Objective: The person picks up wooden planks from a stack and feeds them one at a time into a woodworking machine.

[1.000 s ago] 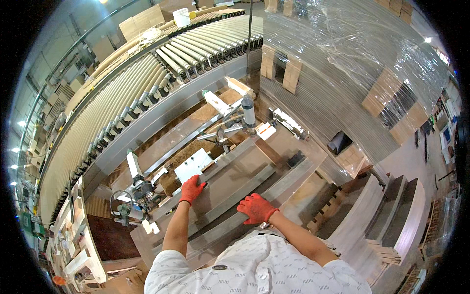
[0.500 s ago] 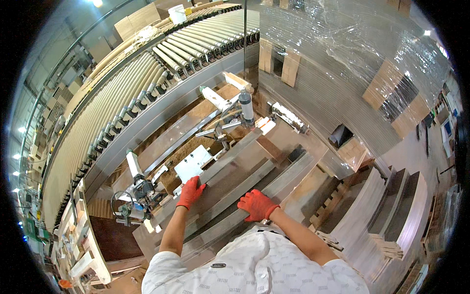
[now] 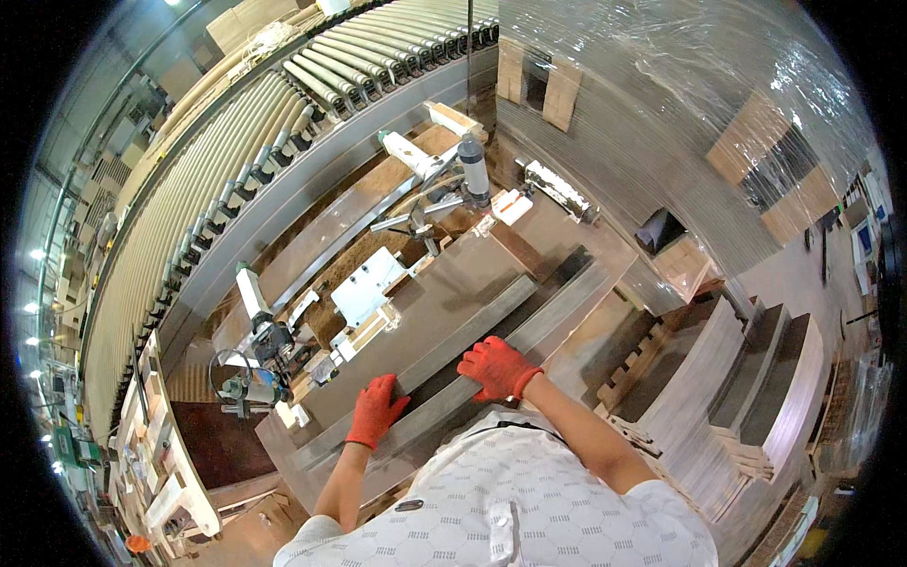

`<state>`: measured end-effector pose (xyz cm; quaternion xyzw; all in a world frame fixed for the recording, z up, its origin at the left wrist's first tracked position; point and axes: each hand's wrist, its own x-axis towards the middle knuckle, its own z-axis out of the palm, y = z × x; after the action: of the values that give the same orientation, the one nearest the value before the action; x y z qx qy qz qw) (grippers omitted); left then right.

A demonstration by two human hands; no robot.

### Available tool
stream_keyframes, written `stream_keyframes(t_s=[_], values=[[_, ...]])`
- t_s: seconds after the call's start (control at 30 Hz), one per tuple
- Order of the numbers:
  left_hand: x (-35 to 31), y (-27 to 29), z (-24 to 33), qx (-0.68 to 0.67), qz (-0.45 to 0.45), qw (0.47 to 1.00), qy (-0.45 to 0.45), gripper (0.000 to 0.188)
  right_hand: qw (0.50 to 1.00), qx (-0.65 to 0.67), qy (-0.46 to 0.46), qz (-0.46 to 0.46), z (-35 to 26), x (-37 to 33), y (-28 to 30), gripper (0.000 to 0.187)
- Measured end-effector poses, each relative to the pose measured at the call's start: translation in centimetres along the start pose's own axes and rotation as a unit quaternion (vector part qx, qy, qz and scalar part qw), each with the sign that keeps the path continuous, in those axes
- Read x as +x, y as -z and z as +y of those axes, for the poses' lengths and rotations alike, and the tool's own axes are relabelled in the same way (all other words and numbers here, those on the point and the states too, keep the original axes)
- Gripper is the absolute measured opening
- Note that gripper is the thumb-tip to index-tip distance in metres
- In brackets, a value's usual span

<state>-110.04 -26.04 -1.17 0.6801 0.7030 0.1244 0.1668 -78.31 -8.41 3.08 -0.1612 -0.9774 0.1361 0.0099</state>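
Grey board (image 3: 557, 310) under right fingers (image 3: 469, 366)

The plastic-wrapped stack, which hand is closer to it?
Right. The right hand is below and left of the plastic-wrapped stack in the picture; the left hand is farther left.

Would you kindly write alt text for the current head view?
A person's red-gloved left hand and right hand are at two long gray boards laid side by side, the right hand over the nearer one. Beyond them, a roller conveyor runs across the upper left, and a plastic-wrapped stack fills the upper right.
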Motion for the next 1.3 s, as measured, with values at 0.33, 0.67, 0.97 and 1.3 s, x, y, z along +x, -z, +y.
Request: stream_keyframes(t_s=[0.33, 0.67, 0.97, 1.3], values=[[2.2, 3.8, 6.1, -0.058, -0.002, 0.998, -0.002, 0.068, 0.991, 0.089, 0.071, 0.067, 1.0, -0.8, -0.5, 0.064], [6.3, 3.7, 6.0, -0.030, 0.097, 0.995, -0.024, 0.061, 0.965, 0.093, -0.029, 0.245, 0.2, 4.2, 3.2, 0.051], [11.5, 1.2, -6.8, 0.079, 0.120, 0.989, 0.039, 0.062, 0.975, 0.101, -0.087, 0.177, 0.4, 0.4, -2.2, 0.044], [13.2, 0.9, -8.9, 0.014, 0.069, 0.997, 0.045, 0.060, 0.963, 0.118, -0.105, 0.217, 0.5, -0.1, -3.7, 0.041]])
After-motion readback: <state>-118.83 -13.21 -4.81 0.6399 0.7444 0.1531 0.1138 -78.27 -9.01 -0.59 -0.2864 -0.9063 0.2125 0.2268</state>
